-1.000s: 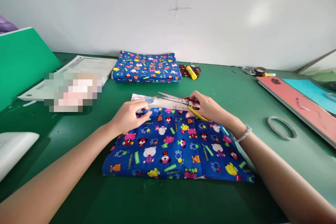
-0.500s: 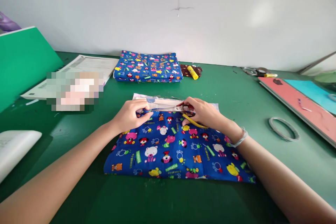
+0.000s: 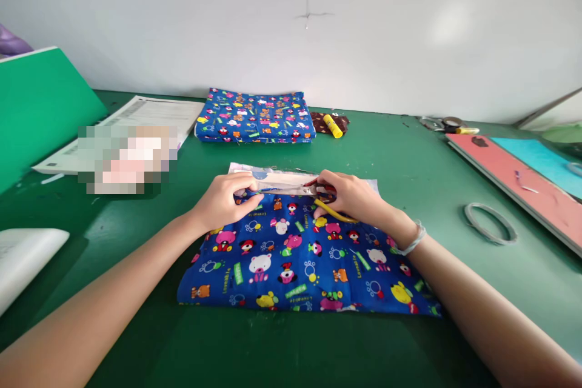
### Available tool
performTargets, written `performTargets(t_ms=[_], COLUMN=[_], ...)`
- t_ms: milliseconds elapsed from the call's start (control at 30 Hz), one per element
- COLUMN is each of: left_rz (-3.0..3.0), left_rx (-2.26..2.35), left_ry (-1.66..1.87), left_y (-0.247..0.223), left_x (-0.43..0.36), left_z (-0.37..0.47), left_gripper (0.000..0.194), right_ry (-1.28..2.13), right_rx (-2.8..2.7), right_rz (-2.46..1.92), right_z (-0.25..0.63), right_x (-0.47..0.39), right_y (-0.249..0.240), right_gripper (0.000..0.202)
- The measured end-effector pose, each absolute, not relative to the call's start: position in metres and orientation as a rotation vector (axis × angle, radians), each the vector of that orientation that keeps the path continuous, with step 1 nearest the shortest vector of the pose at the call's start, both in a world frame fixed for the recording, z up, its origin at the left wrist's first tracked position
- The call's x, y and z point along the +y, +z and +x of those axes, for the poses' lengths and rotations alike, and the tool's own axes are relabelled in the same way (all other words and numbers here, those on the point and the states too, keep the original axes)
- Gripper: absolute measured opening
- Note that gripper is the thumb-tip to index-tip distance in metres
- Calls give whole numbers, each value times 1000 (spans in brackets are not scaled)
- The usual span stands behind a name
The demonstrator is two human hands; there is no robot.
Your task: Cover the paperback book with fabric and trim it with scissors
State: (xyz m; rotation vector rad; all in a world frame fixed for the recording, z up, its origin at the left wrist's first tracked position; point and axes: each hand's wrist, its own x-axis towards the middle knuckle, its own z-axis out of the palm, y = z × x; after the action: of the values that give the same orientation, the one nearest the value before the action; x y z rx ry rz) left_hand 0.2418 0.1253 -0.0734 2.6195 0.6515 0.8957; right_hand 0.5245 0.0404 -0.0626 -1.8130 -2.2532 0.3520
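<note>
A blue cloth (image 3: pixel 291 254) printed with cartoon animals lies spread on the green table in front of me. My left hand (image 3: pixel 227 197) pinches the cloth's far edge between thumb and fingers. Scissors (image 3: pixel 334 211) with a yellow and red handle are in my right hand (image 3: pixel 348 194), their blades pointing left along that edge toward my left fingers. Just beyond the edge, a pale strip of paper or fabric (image 3: pixel 284 178) shows between the hands.
Folded cloth (image 3: pixel 257 116) with the same print sits at the back, beside a yellow glue stick (image 3: pixel 333 126). Printed papers (image 3: pixel 157 110) lie back left. On the right are a ring of tape (image 3: pixel 491 224) and a pink board (image 3: pixel 513 185).
The view has shifted very slightly. Both hands keep their hold on the cloth and the scissors, and the scissors' blades look a little more closed.
</note>
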Motion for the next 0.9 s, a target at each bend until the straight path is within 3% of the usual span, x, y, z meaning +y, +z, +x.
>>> performTargets(t_ms=[900], left_rz=[2584], left_rx=[715], left_ry=[880], left_y=[-73], left_x=[126], left_z=[242], left_gripper=[18], right_ry=[258], right_rx=[-2256], right_rz=[-1824], right_z=[524], right_x=[40], right_y=[-64], right_gripper=[56])
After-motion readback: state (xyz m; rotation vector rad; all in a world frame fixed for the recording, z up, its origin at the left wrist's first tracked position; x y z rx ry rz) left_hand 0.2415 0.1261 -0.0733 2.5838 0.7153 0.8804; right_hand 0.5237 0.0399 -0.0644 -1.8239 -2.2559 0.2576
